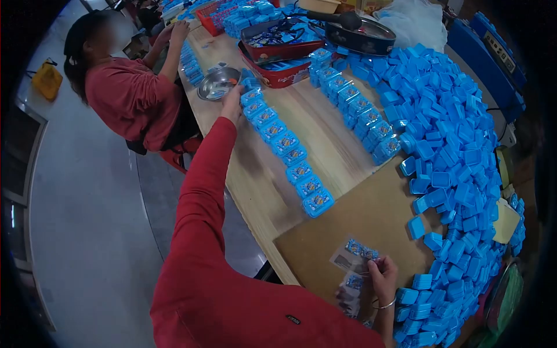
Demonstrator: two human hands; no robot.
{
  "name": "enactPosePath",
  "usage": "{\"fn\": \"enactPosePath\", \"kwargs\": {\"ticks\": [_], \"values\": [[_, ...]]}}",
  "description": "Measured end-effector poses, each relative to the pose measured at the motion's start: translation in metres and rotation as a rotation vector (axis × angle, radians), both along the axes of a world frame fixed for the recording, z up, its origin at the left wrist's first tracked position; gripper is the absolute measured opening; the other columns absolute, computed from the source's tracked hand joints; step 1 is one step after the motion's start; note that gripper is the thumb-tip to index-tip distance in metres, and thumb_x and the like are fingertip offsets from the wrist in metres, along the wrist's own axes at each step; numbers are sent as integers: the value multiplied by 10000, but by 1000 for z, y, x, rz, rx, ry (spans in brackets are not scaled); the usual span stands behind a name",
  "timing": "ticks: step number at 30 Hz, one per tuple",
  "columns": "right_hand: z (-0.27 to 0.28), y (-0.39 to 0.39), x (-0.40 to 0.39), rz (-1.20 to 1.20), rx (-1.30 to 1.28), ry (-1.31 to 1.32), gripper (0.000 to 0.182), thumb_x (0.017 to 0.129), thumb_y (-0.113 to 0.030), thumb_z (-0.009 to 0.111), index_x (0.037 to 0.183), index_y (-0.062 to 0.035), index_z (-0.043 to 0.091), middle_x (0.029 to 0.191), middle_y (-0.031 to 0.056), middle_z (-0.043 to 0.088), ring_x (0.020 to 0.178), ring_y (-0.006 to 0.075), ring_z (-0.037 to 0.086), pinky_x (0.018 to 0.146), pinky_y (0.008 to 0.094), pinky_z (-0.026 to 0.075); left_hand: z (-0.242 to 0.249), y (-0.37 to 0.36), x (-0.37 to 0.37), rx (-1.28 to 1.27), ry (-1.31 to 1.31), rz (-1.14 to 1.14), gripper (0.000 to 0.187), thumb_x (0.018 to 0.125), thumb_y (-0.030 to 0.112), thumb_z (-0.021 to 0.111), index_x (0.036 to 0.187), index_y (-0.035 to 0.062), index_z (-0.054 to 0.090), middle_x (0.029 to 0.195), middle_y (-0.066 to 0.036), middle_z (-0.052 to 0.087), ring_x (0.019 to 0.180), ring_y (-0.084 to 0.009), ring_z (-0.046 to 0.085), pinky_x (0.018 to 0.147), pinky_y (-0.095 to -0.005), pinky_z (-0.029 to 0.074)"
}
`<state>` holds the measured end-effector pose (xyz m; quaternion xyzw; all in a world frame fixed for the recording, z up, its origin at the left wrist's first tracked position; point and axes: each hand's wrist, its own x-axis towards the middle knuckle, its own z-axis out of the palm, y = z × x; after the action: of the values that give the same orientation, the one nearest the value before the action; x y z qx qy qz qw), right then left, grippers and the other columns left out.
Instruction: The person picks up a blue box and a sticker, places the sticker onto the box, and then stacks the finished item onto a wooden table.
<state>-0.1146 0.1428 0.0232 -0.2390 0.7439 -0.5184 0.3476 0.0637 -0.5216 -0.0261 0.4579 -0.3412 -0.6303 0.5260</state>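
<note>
My left hand (232,104) reaches far out to the right rim of a metal bowl (219,84) with small items in it; its fingers are partly hidden. A row of blue boxes with printed tops (284,142) runs from beside that hand toward me. Near me, my right hand (383,277) pinches the edge of a small printed blue packet (369,253) over the brown board (319,243). Clear plastic sheets with blue prints (353,282) lie left of and below this hand.
A huge heap of blue plastic boxes (447,145) covers the right side. A second row of wrapped boxes (360,110) stands mid-table. Red tins (278,72) and a dark pan (360,37) are at the back. A co-worker (133,87) sits at the left edge.
</note>
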Motion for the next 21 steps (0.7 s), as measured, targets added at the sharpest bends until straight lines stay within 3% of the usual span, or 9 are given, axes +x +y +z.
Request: {"fn": "enactPosePath", "kwargs": {"ticks": [4,7,8,11,12,15,18,21], "values": [[-4,-1,0,-13,19,-8,149,818,-43,644,755,-32,509,683,-38,489,622,38,440,546,195,376,11,6,0,39,-263,90,296,686,160,706,874,-52,623,801,-120,636,658,-211,608,584,-346,495],[-4,2,-1,-14,22,13,145,814,-51,652,758,-26,520,682,-29,503,622,40,453,548,196,385,67,38,8,-351,-972,59,265,665,203,706,801,-15,640,720,-129,646,654,-253,629,589,-372,491],[-4,2,-1,-13,18,23,145,812,-54,655,759,-24,524,681,-26,508,622,41,457,549,197,389,91,50,3,-537,-1299,155,229,660,220,705,732,13,639,749,-119,646,669,-263,620,620,-374,479],[-1,1,0,-32,39,-3,147,808,-59,662,764,-21,528,678,-19,517,617,44,466,550,201,398,103,23,0,-953,-1273,-202,273,628,271,710,773,44,666,761,-150,643,696,-291,624,655,-385,481],[-2,2,0,-27,41,10,146,809,-58,661,766,-21,528,678,-19,518,614,43,467,547,200,399,106,13,-4,-1037,-1471,-353,354,609,303,718,852,51,667,817,-151,648,816,-298,622,700,-411,482],[-2,1,-1,-36,60,14,142,813,-53,659,770,-20,527,678,-20,519,607,42,470,540,197,400,99,8,-18,-1071,-1990,-416,412,596,302,726,918,56,653,917,-156,637,938,-330,582,752,-442,477],[8,-4,2,-79,84,-40,137,817,-46,654,775,-20,526,677,-24,517,604,38,469,533,194,396,102,2,-31,-1025,-2072,-468,409,586,282,724,917,55,643,988,-157,616,1002,-358,537,787,-459,468],[7,-4,3,-83,79,-64,135,820,-43,652,782,-22,524,681,-29,516,604,34,466,529,191,391,96,-9,-34,-1210,-2065,-514,393,586,278,716,906,66,630,983,-160,611,981,-347,546,788,-434,471]]}}
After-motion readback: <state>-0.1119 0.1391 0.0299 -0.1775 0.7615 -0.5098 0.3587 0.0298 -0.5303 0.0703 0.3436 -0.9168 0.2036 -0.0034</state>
